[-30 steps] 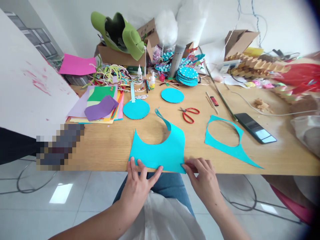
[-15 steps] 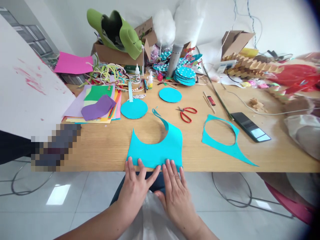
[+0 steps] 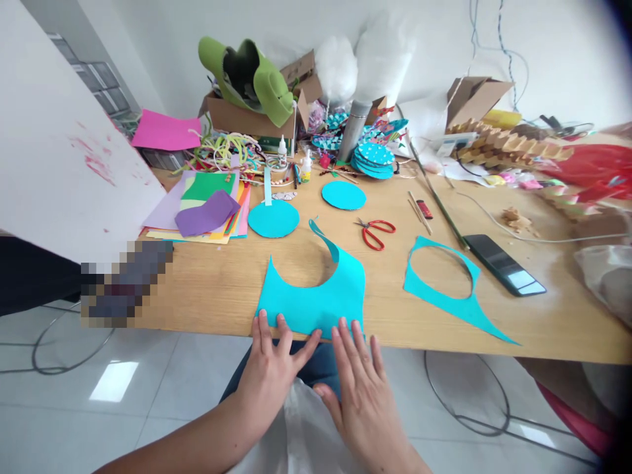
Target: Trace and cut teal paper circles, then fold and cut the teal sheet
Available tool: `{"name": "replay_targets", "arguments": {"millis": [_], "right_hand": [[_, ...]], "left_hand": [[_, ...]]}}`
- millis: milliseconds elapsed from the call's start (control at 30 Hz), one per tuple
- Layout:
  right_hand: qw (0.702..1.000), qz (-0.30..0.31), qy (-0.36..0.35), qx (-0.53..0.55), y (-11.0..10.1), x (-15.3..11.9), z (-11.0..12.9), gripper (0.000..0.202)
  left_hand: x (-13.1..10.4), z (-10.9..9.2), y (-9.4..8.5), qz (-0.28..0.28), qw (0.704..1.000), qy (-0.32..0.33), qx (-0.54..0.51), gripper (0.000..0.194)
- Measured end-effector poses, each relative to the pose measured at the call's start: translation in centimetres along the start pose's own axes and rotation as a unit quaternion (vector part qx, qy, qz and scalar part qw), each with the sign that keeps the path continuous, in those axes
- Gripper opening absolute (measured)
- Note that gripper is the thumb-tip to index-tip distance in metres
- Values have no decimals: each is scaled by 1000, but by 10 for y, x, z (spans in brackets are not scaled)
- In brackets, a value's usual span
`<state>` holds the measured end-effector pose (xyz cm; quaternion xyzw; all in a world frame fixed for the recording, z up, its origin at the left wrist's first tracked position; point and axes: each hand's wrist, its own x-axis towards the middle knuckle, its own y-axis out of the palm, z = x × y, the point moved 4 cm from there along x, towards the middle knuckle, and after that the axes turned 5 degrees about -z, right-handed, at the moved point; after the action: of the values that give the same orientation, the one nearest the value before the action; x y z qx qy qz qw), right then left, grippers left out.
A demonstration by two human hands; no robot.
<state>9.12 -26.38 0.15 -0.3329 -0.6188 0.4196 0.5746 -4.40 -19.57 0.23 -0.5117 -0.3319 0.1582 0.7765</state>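
Observation:
A bright blue sheet of craft paper (image 3: pixel 306 306) with a round piece cut out of its far side lies at the table's front edge. A thin strip of it curls up at the far right. My left hand (image 3: pixel 271 362) rests its spread fingertips on the sheet's near left edge. Fingers outstretched, my right hand (image 3: pixel 363 385) lies over its near right corner. Beyond the sheet are two blue discs, one at the left (image 3: pixel 274 218) and one farther back (image 3: pixel 344 195). Red-handled scissors (image 3: pixel 376 234) lie open-bladed to the right of them.
A blue offcut with an oval hole (image 3: pixel 439 299) and a black phone (image 3: pixel 506 265) lie at the right. Coloured paper (image 3: pixel 207 214) is stacked at the left. Glue bottles (image 3: pixel 306 166), a grey cylinder (image 3: pixel 354 131) and a cardboard box (image 3: pixel 232 118) stand along the back.
My right hand has shifted slightly right along the sheet's near edge. My left hand keeps its place on the sheet. The whole view has moved and tilted a little.

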Motion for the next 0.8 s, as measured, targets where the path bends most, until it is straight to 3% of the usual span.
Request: {"name": "replay_targets", "arguments": {"millis": [167, 367, 600, 800], "right_hand": [[1000, -3, -29, -6, 23, 2, 6, 69], [999, -4, -48, -2, 23, -3, -1, 60], [996, -39, -70, 42, 20, -5, -21, 50], [988, -61, -101, 99, 2, 6, -43, 35]], "left_hand": [[-6, 2, 3, -11, 1000, -7, -1, 65], [-16, 24, 5, -34, 999, -14, -12, 36], [-22, 39, 1, -68, 997, 3, -30, 32], [-9, 43, -3, -91, 993, 0, -78, 26]]}}
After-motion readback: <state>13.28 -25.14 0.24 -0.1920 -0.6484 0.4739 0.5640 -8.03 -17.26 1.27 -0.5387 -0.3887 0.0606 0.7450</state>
